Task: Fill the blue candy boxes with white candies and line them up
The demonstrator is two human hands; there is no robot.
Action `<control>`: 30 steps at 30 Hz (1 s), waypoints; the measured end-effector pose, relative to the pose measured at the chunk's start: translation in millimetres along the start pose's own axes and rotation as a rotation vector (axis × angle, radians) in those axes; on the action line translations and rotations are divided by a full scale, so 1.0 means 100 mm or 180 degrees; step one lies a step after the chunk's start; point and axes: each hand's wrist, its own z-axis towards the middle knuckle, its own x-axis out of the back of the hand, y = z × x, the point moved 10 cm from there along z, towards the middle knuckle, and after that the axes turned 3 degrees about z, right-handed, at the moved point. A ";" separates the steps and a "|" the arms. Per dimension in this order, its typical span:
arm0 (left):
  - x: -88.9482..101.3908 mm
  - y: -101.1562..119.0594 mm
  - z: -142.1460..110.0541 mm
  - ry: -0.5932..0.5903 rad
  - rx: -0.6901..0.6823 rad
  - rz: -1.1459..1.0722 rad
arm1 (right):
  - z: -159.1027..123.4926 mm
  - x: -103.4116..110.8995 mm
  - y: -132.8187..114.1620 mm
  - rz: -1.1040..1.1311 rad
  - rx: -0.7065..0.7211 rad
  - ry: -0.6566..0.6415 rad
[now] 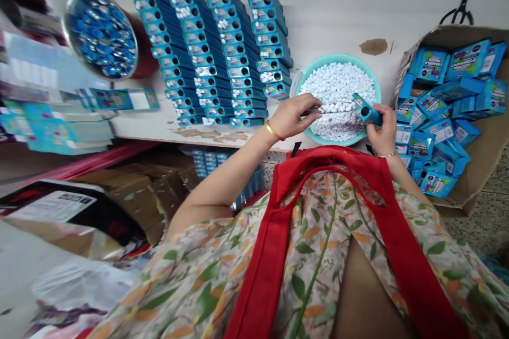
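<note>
My left hand (296,115), with a gold bangle at the wrist, is over the left side of a turquoise basin (376,77). Its fingers pinch a thin greyish utensil (310,112), perhaps a spoon, whose far end I cannot make out among the small white candies (338,82). My right hand (384,130) grips a small blue candy box (366,110) above the basin's right side. The box is tilted, with a dark round hole showing on its near end.
Rows of blue boxes (238,47) stand at left, some with white candies on top. A carton (483,169) of packed boxes is at right, scissors (461,8) behind it. A metal pot (135,42) of blue-silver pieces and flat cartons (75,130) lie far left.
</note>
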 end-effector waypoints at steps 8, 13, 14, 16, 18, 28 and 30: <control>0.47 0.98 0.20 -0.0679 -0.0015 0.1485 | 0.04 -0.27 -0.18 -0.0161 0.0219 -0.0236; 0.66 1.28 0.14 -0.0537 -0.0113 0.1721 | 0.04 -0.29 -0.19 -0.0008 0.0250 -0.0205; 0.71 1.19 0.12 -0.0403 -0.0039 0.1704 | 0.04 -0.27 -0.18 0.0037 0.0255 -0.0182; 0.72 0.80 0.06 -0.0260 0.0300 0.1685 | 0.02 -0.22 -0.13 0.0125 0.0221 -0.0130; 0.54 0.25 -0.02 -0.0370 0.0746 0.1616 | 0.00 -0.15 -0.04 0.0195 0.0121 -0.0075; -1.22 -0.49 0.34 -0.0460 0.1087 0.0043 | -0.02 0.12 0.17 0.0122 -0.0081 0.0376; -1.26 -0.42 0.41 -0.0414 0.1053 -0.0208 | -0.03 0.13 0.17 0.0131 -0.0115 0.0389</control>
